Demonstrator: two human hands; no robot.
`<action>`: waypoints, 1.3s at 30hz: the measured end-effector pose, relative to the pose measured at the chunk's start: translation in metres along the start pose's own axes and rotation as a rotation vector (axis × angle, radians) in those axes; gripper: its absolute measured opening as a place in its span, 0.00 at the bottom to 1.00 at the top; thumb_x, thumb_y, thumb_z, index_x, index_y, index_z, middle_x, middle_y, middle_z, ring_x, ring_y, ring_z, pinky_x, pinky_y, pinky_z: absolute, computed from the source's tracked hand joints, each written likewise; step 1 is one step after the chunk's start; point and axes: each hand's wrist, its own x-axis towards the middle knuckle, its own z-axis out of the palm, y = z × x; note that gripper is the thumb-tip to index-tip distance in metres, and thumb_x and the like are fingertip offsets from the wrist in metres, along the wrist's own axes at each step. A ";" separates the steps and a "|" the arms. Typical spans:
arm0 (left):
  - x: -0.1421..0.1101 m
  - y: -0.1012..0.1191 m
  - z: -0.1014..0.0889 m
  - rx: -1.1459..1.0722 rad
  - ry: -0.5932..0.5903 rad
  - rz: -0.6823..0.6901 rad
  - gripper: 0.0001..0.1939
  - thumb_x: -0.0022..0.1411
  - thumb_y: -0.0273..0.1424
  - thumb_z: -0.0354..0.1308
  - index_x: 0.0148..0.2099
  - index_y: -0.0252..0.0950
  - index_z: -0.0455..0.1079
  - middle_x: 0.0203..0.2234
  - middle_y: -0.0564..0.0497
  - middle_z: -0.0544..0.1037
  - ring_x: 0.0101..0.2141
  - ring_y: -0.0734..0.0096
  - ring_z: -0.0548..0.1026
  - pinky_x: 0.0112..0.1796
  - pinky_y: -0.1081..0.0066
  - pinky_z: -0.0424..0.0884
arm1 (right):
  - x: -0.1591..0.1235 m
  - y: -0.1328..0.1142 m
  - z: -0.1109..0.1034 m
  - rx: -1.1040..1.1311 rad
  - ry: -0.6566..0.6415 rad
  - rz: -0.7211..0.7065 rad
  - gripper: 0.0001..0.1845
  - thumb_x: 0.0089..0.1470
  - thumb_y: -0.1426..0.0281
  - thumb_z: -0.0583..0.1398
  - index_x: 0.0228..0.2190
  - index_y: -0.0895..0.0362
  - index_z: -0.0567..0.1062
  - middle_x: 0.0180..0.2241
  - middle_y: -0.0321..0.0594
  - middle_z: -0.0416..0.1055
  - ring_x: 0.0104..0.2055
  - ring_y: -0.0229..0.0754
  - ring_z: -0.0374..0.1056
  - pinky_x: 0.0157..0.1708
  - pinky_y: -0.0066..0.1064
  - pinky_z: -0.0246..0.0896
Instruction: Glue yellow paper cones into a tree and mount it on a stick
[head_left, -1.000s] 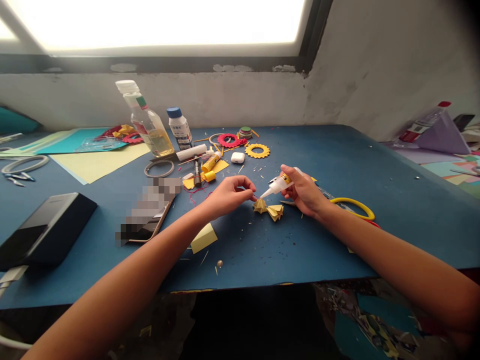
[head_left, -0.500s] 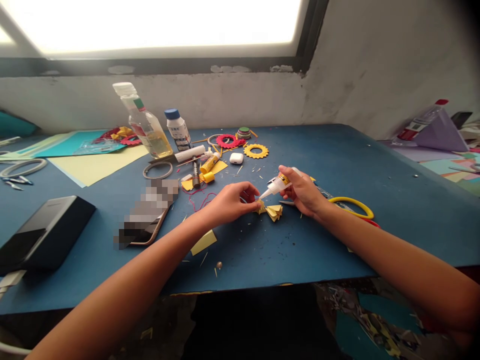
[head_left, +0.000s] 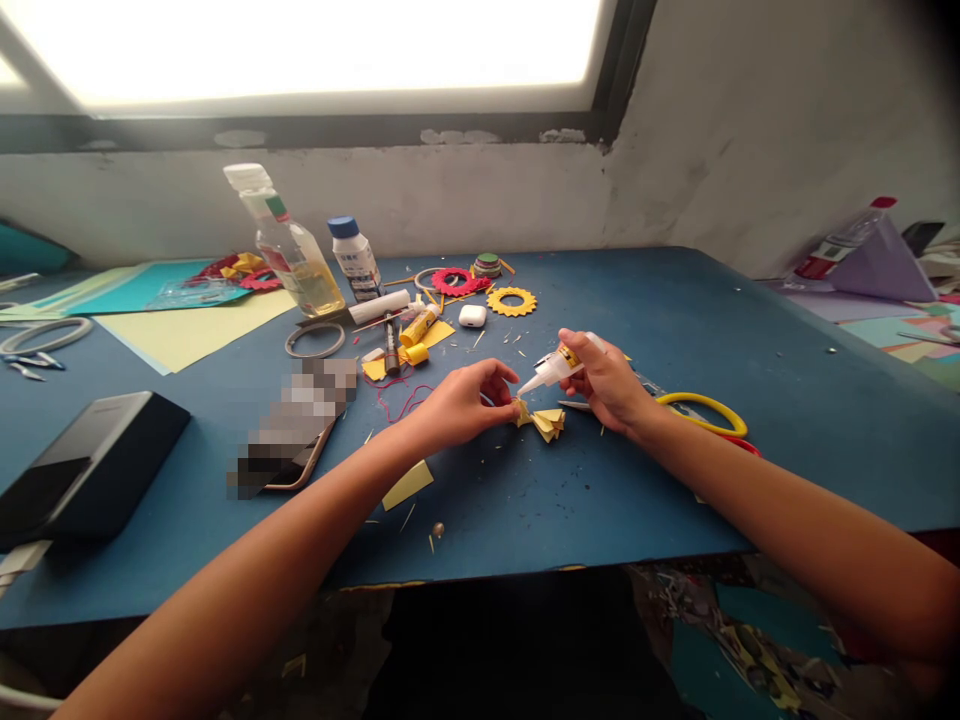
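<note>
My right hand (head_left: 611, 385) is closed around a white glue bottle (head_left: 559, 367) with a yellow label, tilted so that its nozzle points down and left. The nozzle tip is at a small folded yellow paper piece (head_left: 523, 414), which my left hand (head_left: 476, 402) pinches between thumb and fingers. Whether the tip touches the paper is too small to tell. Just right of it lies a bunch of folded yellow paper pieces (head_left: 550, 425) on the blue table (head_left: 525, 540). Scissors with yellow and red handles (head_left: 705, 412) lie beside and partly behind my right hand.
At the left are a phone (head_left: 300, 440) and a black box-shaped device (head_left: 90, 465). A clear bottle (head_left: 300, 260) and a white blue-capped bottle (head_left: 356, 262) stand behind. A yellow paper ring (head_left: 512, 301), a red ring (head_left: 454, 283) and a white earbud case (head_left: 472, 316) lie farther back.
Almost nothing differs. The glue bottle's nozzle has shifted very slightly left and down at the paper piece; both hands keep their holds.
</note>
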 end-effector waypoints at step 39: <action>-0.002 0.001 -0.004 0.054 -0.020 -0.167 0.24 0.57 0.42 0.59 0.52 0.35 0.64 0.40 0.47 0.76 0.41 0.65 0.74 0.41 0.67 0.69 | -0.001 -0.028 -0.020 -0.009 -0.042 -0.195 0.18 0.39 0.64 0.69 0.32 0.56 0.72 0.26 0.31 0.70 0.27 0.32 0.64 0.27 0.24 0.59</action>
